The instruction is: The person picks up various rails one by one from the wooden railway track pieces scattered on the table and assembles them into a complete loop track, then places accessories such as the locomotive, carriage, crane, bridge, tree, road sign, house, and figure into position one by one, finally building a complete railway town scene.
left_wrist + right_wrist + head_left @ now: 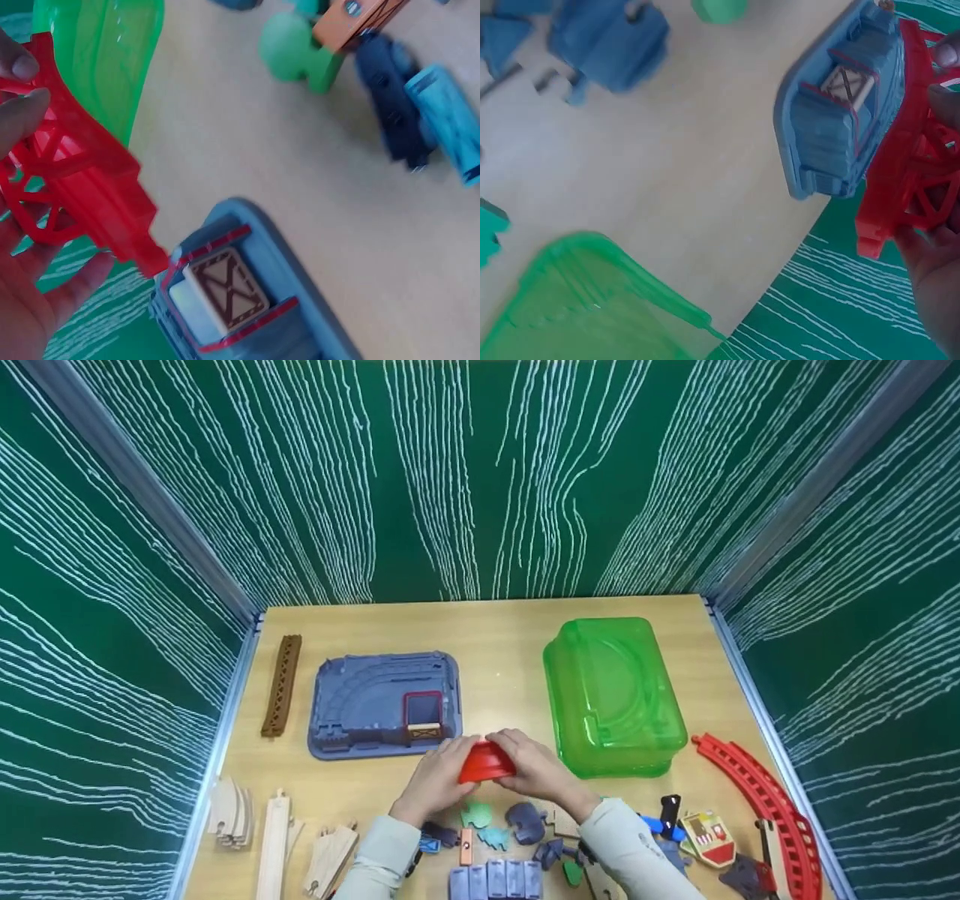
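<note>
A red plastic toy bridge piece with openwork lattice sides is raised between both hands. My left hand grips its left end; in the left wrist view the thumb and fingers curl round the lattice. The right hand holds the opposite end, its fingers around the red side, as the right wrist view shows. Beyond the hands lies a blue-grey toy base with a moulded curved track and a red-framed opening. A crate-patterned tan block sits in that opening.
An upturned green translucent bin stands right of the base. A brown track strip lies at far left, wooden tracks at near left. Curved red track runs along the right edge. Grey blocks and several small toys lie near the forearms.
</note>
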Tool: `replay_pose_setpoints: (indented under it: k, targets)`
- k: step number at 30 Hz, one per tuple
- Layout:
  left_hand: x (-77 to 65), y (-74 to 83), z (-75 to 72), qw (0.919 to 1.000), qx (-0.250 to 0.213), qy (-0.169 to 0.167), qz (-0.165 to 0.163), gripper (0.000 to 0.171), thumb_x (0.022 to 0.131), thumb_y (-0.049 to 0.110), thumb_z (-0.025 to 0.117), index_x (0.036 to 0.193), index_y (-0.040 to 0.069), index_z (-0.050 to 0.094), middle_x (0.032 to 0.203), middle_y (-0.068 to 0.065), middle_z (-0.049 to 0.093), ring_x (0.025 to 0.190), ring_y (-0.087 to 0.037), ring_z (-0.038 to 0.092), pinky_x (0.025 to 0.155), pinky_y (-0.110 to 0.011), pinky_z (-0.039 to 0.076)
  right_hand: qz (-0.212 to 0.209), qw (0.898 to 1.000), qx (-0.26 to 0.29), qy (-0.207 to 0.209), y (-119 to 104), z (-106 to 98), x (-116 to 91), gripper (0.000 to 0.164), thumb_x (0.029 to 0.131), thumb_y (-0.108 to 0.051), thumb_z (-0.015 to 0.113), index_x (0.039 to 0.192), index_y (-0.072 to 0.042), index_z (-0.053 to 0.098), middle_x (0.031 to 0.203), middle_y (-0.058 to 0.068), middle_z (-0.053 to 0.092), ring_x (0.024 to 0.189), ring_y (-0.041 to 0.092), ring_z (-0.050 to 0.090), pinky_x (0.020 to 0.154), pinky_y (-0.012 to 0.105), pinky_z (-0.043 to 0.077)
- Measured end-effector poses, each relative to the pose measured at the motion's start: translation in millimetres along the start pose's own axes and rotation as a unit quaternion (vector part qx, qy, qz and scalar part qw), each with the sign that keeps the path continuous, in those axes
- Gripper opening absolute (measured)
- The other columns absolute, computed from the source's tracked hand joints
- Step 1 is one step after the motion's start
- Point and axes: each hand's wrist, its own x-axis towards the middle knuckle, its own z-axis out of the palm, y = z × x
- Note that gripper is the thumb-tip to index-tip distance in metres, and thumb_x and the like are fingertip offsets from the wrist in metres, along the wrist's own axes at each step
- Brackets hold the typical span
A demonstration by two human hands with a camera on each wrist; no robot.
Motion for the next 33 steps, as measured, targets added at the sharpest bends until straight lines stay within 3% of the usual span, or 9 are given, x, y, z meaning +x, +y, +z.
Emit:
replay_pose_setpoints:
  k: [8,13,17,21,24,29,33]
  targets:
    - [18.7,-34.2,-23.0,0.9977,0.009,0.035,-0.058,0.064,0.076,0.021,0.067,0.131,0.006,0.037,0.126,-0.009,0.046,0.114,-0.026,0.041,0.089,-0.048,0.038,0.032,0.998,0.026,0.057,38,-21,37,0.064,0.064,-0.017,0.073,0.120,-0.004,0.046,0.108,0.007,0.054,0.098,0.018,0.050,0.083,0.031,0.045]
    - [17.3,-54.7,-30.4,0.9951,0.001,0.006,-0.099,0.061,0.080,0.021,0.062,0.131,0.002,0.036,0.128,-0.016,0.043,0.118,-0.033,0.038,0.090,-0.053,0.035,0.064,0.993,0.051,0.081,63,-24,64,0.063,0.067,-0.019,0.073,0.121,-0.004,0.045,0.108,0.009,0.053,0.096,0.019,0.052,0.082,0.031,0.045]
    - [21.5,-66.1,-26.8,0.9909,0.004,-0.025,-0.132,0.060,0.080,0.019,0.061,0.131,-0.001,0.035,0.130,-0.019,0.040,0.121,-0.035,0.034,0.093,-0.057,0.029,0.086,0.990,0.069,0.087,80,-21,84,0.063,0.068,-0.018,0.073,0.122,-0.003,0.043,0.109,0.010,0.052,0.096,0.020,0.051,0.083,0.031,0.045]
    - [23.5,-68.2,-16.3,0.9847,-0.011,-0.051,-0.166,0.059,0.081,0.018,0.060,0.132,-0.001,0.035,0.133,-0.019,0.038,0.124,-0.035,0.029,0.096,-0.059,0.023,0.080,0.990,0.071,0.095,95,-13,99,0.064,0.067,-0.012,0.074,0.121,0.002,0.042,0.109,0.013,0.050,0.098,0.022,0.049,0.086,0.035,0.043]
    - [19.4,-66.5,-8.4,0.9805,-0.035,-0.071,-0.180,0.058,0.083,0.017,0.058,0.132,-0.002,0.034,0.134,-0.019,0.036,0.125,-0.036,0.028,0.097,-0.059,0.019,0.083,0.991,0.070,0.078,104,-5,108,0.064,0.067,-0.011,0.073,0.121,0.004,0.041,0.111,0.015,0.049,0.100,0.024,0.047,0.088,0.037,0.041]
    - [13.9,-65.4,-1.9,0.9804,-0.035,-0.078,-0.177,0.056,0.082,0.017,0.058,0.130,-0.003,0.036,0.132,-0.019,0.038,0.124,-0.037,0.029,0.097,-0.061,0.018,0.091,0.993,0.062,0.043,113,5,124,0.063,0.068,-0.012,0.073,0.120,0.002,0.042,0.110,0.014,0.049,0.100,0.024,0.046,0.088,0.036,0.041]
    - [18.0,-67.6,-5.0,0.9835,-0.020,-0.071,-0.166,0.056,0.080,0.017,0.059,0.129,-0.003,0.038,0.131,-0.019,0.040,0.122,-0.037,0.031,0.096,-0.061,0.018,0.092,0.993,0.054,0.043,119,6,135,0.062,0.065,-0.010,0.075,0.116,0.002,0.044,0.106,0.015,0.051,0.098,0.025,0.046,0.088,0.037,0.040]
